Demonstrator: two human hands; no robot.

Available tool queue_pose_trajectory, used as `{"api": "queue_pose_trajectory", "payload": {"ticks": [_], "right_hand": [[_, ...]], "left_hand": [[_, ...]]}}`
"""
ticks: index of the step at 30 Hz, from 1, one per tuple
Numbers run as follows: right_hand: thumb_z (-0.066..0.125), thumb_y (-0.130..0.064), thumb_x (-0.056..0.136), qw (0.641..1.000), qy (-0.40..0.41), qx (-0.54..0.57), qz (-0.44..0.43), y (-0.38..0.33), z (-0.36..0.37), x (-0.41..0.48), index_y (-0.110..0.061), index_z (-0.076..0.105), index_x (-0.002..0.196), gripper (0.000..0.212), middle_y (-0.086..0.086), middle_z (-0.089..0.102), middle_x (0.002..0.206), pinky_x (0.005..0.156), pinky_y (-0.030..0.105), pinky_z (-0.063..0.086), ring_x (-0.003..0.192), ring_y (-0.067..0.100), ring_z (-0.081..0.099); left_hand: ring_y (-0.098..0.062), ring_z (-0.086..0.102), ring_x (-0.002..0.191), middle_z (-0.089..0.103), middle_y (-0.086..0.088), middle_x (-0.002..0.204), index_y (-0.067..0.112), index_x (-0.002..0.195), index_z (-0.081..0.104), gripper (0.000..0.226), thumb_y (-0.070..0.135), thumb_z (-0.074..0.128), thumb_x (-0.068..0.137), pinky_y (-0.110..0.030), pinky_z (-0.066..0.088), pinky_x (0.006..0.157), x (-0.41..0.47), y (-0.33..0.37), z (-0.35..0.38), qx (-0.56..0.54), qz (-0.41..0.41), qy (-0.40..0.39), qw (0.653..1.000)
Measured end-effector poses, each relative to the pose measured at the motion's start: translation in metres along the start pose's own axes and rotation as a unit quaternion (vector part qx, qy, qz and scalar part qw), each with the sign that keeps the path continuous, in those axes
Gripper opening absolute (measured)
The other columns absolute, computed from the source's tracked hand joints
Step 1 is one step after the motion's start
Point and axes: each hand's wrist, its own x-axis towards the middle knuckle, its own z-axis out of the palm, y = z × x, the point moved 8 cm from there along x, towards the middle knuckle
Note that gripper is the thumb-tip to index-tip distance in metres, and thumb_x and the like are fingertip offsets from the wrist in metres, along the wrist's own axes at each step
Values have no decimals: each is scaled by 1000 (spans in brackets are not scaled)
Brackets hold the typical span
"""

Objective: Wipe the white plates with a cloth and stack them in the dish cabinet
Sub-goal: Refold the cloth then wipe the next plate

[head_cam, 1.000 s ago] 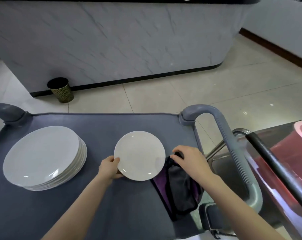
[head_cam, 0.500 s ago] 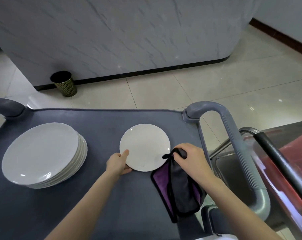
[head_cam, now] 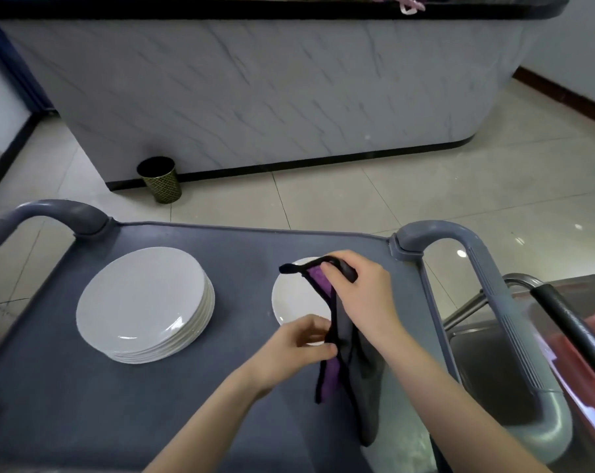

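Note:
A single white plate [head_cam: 294, 298] lies flat on the grey cart top [head_cam: 153, 404], partly covered by my hands and the cloth. A grey and purple cloth [head_cam: 344, 356] with black edging hangs above it. My right hand [head_cam: 361, 288] grips the cloth's upper edge over the plate. My left hand [head_cam: 296, 346] pinches the cloth's lower left edge at the plate's near rim. A stack of several white plates [head_cam: 142, 302] sits on the left of the cart.
Grey cart handles rise at the far left [head_cam: 50, 213] and right [head_cam: 460, 247]. A second steel cart [head_cam: 562, 319] stands at the right. On the tiled floor by the marble counter [head_cam: 255, 97] is a dark wastebasket [head_cam: 159, 179].
My right hand lifted the cloth off the cart and over the plate. My left hand let go of the plate's rim and took hold of the cloth's edge.

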Motion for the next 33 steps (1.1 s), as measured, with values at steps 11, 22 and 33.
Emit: {"api": "queue_pose_trajectory", "payload": {"ticks": [11,22,33], "right_hand": [[81,-45,74,950,-295,-97,-3,-10,93,-6,-38,61,125,55,-25,63,114,89,5,38,105,-11,55],[70,-35,83,940,-291,-161,81,-10,195,18,-30,64,87,8,-11,70,94,89,36,52,95,14,64],[76,-40,81,940,-218,-138,224,1,247,14,-10,63,86,33,1,67,85,78,33,47,86,20,62]], "left_hand": [[-8,67,74,75,-2,80,10,83,69,8,6,74,89,-19,52,70,-41,46,-113,33,60,254,965],[-23,54,116,65,2,120,18,117,69,27,16,72,90,-31,41,98,-119,38,-283,308,-17,494,813],[-23,51,103,52,-7,119,16,124,61,42,16,71,84,-33,42,87,-138,-7,-363,265,-145,449,841]]}}
